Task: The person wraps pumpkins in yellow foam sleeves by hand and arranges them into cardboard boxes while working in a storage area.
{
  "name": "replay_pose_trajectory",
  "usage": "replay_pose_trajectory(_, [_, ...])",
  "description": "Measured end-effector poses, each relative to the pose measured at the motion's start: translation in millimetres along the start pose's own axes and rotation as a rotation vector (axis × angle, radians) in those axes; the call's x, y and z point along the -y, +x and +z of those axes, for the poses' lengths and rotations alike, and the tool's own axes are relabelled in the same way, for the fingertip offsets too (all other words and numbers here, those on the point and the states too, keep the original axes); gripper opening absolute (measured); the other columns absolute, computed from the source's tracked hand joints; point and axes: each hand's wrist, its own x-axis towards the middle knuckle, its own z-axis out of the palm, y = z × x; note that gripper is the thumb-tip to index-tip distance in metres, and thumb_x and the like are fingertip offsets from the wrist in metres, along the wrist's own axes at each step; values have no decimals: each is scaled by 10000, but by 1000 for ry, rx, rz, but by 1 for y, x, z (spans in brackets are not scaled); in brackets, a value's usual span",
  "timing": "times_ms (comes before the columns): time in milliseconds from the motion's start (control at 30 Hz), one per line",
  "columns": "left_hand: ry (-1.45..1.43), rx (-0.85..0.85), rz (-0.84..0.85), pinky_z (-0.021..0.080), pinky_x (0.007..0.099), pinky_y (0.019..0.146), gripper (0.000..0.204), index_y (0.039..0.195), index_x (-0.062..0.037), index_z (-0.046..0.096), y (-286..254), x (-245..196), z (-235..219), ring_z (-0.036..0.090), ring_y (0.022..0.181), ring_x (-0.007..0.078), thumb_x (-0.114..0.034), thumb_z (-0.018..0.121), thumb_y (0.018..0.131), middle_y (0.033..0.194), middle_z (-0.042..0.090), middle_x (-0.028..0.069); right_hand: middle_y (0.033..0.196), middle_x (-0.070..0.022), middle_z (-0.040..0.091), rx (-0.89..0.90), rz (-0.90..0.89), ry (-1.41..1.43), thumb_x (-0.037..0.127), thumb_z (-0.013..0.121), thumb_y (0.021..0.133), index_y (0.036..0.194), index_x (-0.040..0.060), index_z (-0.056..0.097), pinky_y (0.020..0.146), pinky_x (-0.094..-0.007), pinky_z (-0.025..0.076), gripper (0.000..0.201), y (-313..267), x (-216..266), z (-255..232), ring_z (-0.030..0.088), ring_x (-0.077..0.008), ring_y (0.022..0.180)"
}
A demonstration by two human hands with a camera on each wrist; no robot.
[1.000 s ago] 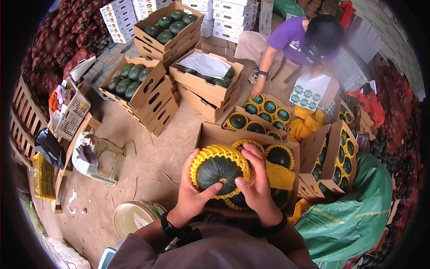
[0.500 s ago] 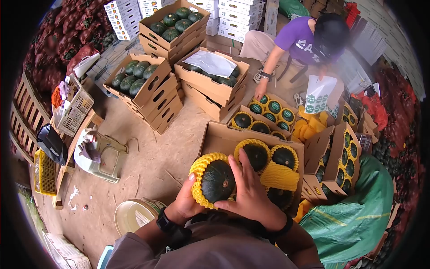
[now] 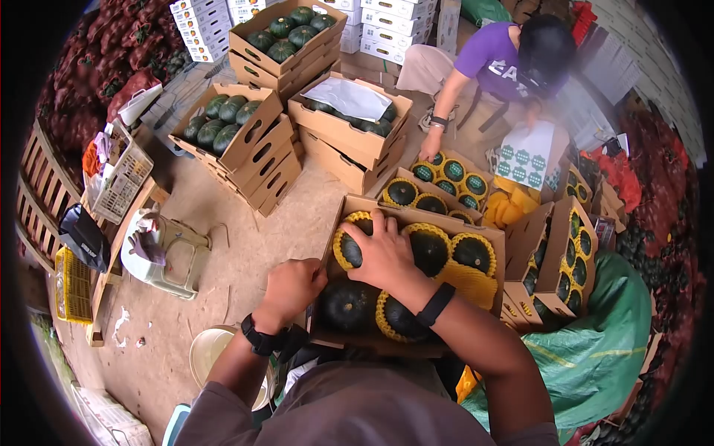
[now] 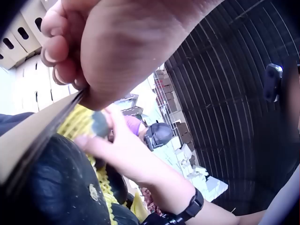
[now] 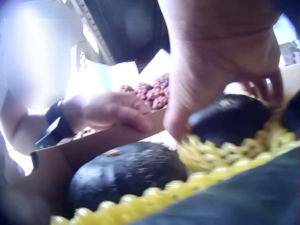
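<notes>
1. Nearest you, a bare pumpkin is filling the near-left corner of the cardboard box; a second netted pumpkin is sitting close to its right, leaving little room between.
2. Off the box's near-left side, a bucket is standing on the floor.
3. Your left hand is gripping the box's left edge, its fingers curling down outside the wall.
4. Your right hand is holding the yellow-netted pumpkin, thumb and fingers spreading round it; that pumpkin is resting in the far-left corner, close to both walls.
5. Along the far wall to its right, two more netted pumpkins are sitting, and a yellow net sleeve is lying in front of them.
6. Leftward, bare floor is stretching from the box to a plastic stool; rightward, tilted boxes and a green sheet are crowding the edge.
7. Beyond, another person is reaching towards labelled pumpkins.
</notes>
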Motion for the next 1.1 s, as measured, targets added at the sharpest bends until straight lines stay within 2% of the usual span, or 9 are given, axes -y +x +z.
replay_pose_trajectory(67, [-53,-10,38,478,437,603,186,733,-49,605,1,3,7,612,667,343,-218,598,812,678,610,161,1308,-184,351,183,109,-118,374,803,588,1309,287,452,902,-549,404,806,13,15,-2,395,-374,1189])
replay_pose_trajectory(267, [-279,109,-10,470,349,565,242,757,-39,590,-5,2,-12,592,570,258,-250,616,874,610,593,114,1363,-209,352,-175,-175,267,249,783,689,1304,184,486,941,-428,444,686,-37,-25,-35,429,-394,1208])
replay_pose_trajectory(400, [-702,11,-105,426,247,567,195,815,-7,571,-26,8,-16,503,604,68,-172,625,903,636,551,23,1205,-133,472,-72,245,-61,190,772,672,1271,191,533,887,-403,459,645,-124,-84,-51,500,-323,1097])
replay_pose_trajectory(600, [-1110,99,54,438,217,647,161,894,-22,584,-16,-34,-14,519,732,45,-175,634,899,798,576,13,868,-94,495,-451,394,542,-69,566,779,1207,83,574,656,-255,446,454,-150,-99,-32,513,-176,710])
replay_pose_trajectory(733, [-825,269,263,440,234,731,173,1029,-50,595,-11,-68,-17,557,848,107,-153,632,896,946,589,19,902,-87,550,-417,265,-9,160,725,722,1067,73,625,810,-426,437,370,-142,-97,-15,522,-309,959])
replay_pose_trajectory(867, [-769,275,247,482,281,739,231,1041,-33,588,-16,-67,-15,606,830,170,-176,656,873,922,604,81,839,-77,574,-235,257,92,131,724,734,840,81,579,752,-360,463,186,-158,-117,-15,579,-245,831])
replay_pose_trajectory(967, [-908,268,240,477,283,803,356,1156,-34,563,-21,-71,2,599,936,186,-200,673,861,1009,613,93,778,-65,550,-492,534,774,89,676,810,849,59,536,662,-287,462,148,-159,-101,-20,557,-162,700])
replay_pose_trajectory(1000, [-966,322,193,461,291,863,474,1239,-31,521,-24,-78,0,576,1017,196,-232,693,846,1077,608,106,776,-41,525,-609,387,994,39,628,856,873,51,496,600,-225,435,134,-154,-83,-23,518,-97,664])
replay_pose_trajectory(1100, [-1243,438,254,438,279,887,338,1223,-25,524,-27,-87,24,555,1013,142,-150,602,918,1078,604,72,947,-53,528,-440,7,1091,-16,636,838,933,11,482,685,-238,477,183,-150,-40,-41,553,-103,795])
